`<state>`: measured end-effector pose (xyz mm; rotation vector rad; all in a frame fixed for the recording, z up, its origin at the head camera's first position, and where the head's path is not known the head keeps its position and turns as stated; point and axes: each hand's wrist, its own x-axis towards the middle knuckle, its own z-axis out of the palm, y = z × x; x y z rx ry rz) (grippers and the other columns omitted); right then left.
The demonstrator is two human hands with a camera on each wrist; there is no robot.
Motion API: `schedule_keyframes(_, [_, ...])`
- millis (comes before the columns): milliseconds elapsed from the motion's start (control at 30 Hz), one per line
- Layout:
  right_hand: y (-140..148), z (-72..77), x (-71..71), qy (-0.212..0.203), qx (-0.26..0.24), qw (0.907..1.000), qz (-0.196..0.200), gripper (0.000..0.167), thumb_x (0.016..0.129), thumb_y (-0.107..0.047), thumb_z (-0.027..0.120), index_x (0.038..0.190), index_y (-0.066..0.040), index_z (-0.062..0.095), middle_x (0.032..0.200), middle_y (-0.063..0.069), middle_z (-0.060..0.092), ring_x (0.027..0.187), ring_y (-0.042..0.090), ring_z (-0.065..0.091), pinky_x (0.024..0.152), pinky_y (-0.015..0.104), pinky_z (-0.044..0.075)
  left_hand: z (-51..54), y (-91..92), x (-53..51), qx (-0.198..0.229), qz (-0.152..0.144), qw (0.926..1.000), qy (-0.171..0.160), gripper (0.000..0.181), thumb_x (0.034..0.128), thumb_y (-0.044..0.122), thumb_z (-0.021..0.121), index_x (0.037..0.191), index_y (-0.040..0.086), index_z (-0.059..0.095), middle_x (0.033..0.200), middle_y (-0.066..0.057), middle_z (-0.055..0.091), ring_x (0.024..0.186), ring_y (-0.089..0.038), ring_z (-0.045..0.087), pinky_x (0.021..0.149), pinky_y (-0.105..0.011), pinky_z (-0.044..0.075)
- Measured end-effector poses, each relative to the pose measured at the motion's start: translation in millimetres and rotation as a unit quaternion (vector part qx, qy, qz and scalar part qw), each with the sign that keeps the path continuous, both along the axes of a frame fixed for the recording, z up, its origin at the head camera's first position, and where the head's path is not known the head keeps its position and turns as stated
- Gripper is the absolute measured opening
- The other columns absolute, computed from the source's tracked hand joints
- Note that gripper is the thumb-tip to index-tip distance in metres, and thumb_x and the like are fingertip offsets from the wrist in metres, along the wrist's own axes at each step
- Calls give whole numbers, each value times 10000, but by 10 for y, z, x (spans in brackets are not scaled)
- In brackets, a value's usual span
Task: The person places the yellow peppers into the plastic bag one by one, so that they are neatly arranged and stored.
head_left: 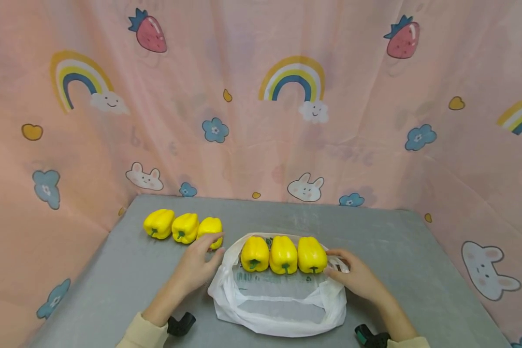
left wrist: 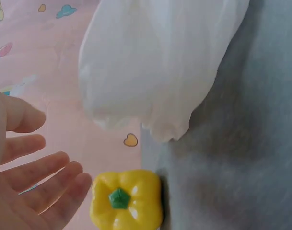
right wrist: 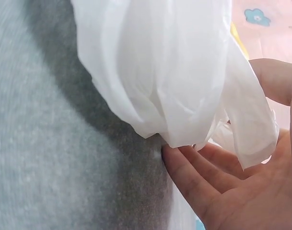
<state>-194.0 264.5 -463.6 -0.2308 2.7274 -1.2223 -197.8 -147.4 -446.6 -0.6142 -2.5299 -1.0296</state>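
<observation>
A white plastic bag (head_left: 224, 295) lies spread on the table with its mouth toward me. Three yellow bell peppers (head_left: 283, 254) with green stems sit side by side at its far end. Beside the bag's left edge, my left hand (head_left: 195, 263) hovers with fingers apart near the rightmost of three more yellow peppers (head_left: 185, 228); in the left wrist view a gap shows between the fingers and that pepper (left wrist: 146, 201). My right hand (head_left: 358, 278) is at the bag's right side, beside the end pepper. Its loosely spread fingers (right wrist: 184, 177) touch the bag's loose handle (right wrist: 249, 105).
The grey table (head_left: 374, 237) stretches out on both sides of the bag. A pink patterned curtain (head_left: 352, 145) hangs behind and along the sides. Black wrist devices (head_left: 181, 324) show near both sleeves.
</observation>
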Motion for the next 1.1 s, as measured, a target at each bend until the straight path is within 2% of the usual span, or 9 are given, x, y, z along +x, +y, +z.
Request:
schedule_keyframes(200, [-2,-12,1,-8,-12,10000,-43,607,945,-385,719,1411,-38,545,1482,254,480,1373,529,397,1059,716,349,93,-46,-108,24,280,9984,481,341,919,45,729,1242,-44,664,1217,-172,686,1081,-315,667,910,-468,566])
schedule_keyframes(433, [0,-24,-12,36,-62,10000,-3,611,948,-386,716,1413,-30,541,1477,255,485,1378,522,394,1055,722,346,154,-103,-269,119,391,9960,798,325,913,54,745,1213,-49,672,1170,-198,693,1056,-347,660,902,-499,565])
schedule_keyframes(567, [0,-23,-20,70,-84,9999,24,611,952,-381,713,1413,-20,538,1466,254,495,1374,524,397,1053,728,342,161,-139,-381,128,487,9950,857,328,911,65,754,1209,-45,674,1164,-202,689,1058,-362,652,905,-519,556])
schedule_keyframes(800, [-16,-19,-10,7,-36,10000,-19,620,946,-405,716,1414,-38,541,1461,234,507,1375,522,398,1064,722,336,149,-212,-552,-157,728,9953,624,355,915,106,760,1222,-46,666,1194,-215,674,1111,-392,632,954,-546,527])
schedule_keyframes(1100, [-24,-9,-7,17,-30,10000,-22,629,945,-406,717,1414,-26,537,1457,250,503,1370,537,395,1059,722,341,61,-246,-689,-520,834,9951,-143,484,925,201,768,1317,-37,613,1298,-228,607,1210,-404,574,1019,-562,481])
